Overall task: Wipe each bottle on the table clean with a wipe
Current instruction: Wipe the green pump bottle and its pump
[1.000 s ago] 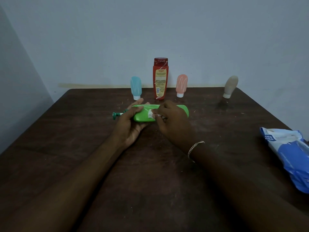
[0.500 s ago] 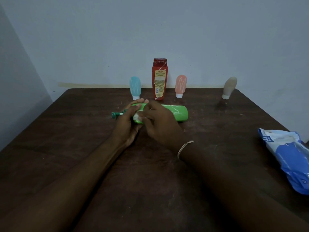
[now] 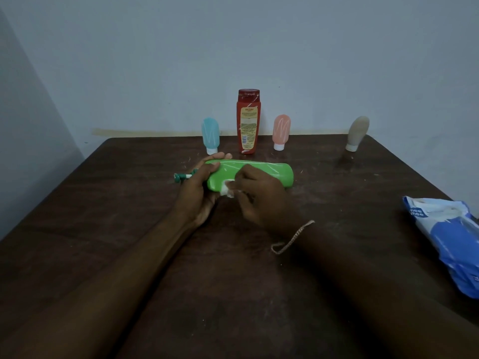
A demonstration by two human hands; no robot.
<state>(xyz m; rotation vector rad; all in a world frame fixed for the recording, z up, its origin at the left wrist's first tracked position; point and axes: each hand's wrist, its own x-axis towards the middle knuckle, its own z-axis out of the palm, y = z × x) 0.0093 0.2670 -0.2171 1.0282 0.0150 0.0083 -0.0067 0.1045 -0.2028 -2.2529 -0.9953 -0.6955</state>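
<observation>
A green pump bottle [image 3: 269, 172] lies on its side at the middle of the dark wooden table [image 3: 103, 229], its pump head pointing left. My left hand [image 3: 199, 187] grips its neck end, fingers curled over the top. My right hand [image 3: 259, 195] pinches a small white wipe [image 3: 228, 189] against the bottle's near side. Along the back edge stand a light blue tube [image 3: 210, 135], a tall red bottle [image 3: 248, 121], a pink tube [image 3: 281, 132] and a beige tube [image 3: 357, 132].
A blue and white pack of wipes [image 3: 448, 242] lies at the table's right edge. The wall rises right behind the row of bottles. A thin bracelet hangs on my right wrist.
My right hand has slid the wipe from the neck end rightward and down to the bottle's near side. My left hand keeps its hold on the bottle.
</observation>
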